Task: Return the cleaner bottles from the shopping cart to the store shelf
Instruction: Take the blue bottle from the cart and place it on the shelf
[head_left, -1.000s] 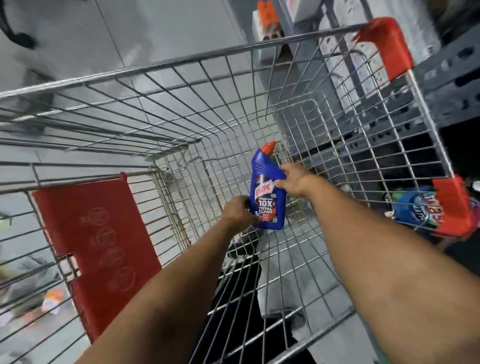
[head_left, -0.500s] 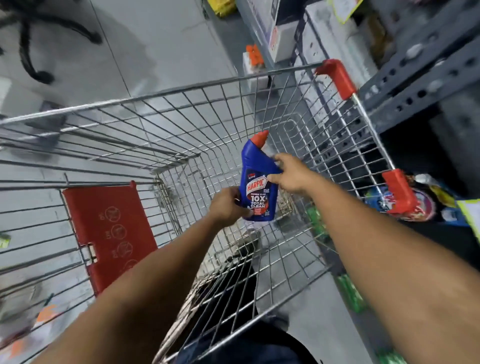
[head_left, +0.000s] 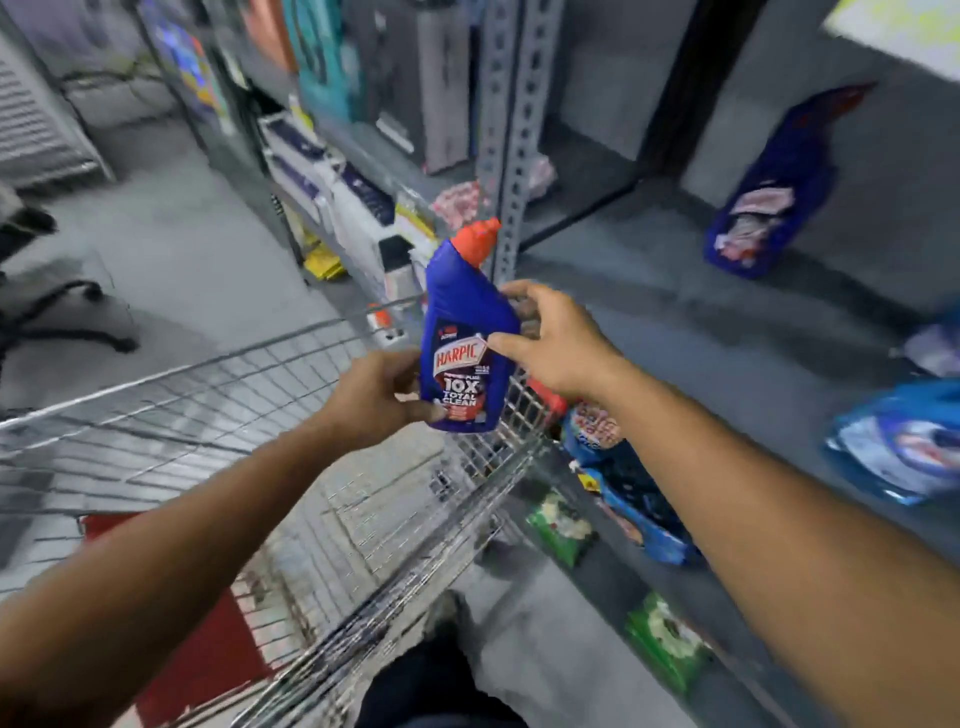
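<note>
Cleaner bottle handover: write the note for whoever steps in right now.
Left hand: grips the lower part of the blue cleaner bottle.
Right hand: holds its upper side.
Bottle: upright, red cap on top, lifted above the cart rim, facing the shelf.
Done: one blurred blue bottle stands on the shelf.
Left: set this one beside it; cart contents not visible.

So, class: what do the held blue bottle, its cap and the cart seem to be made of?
Blue bottle: likely plastic, smooth and slightly glossy, with a printed label.
Cap: probably plastic, plain orange-red, fairly matte.
Cart: metal wire, silvery and shiny; thin rods form a grid.
</note>
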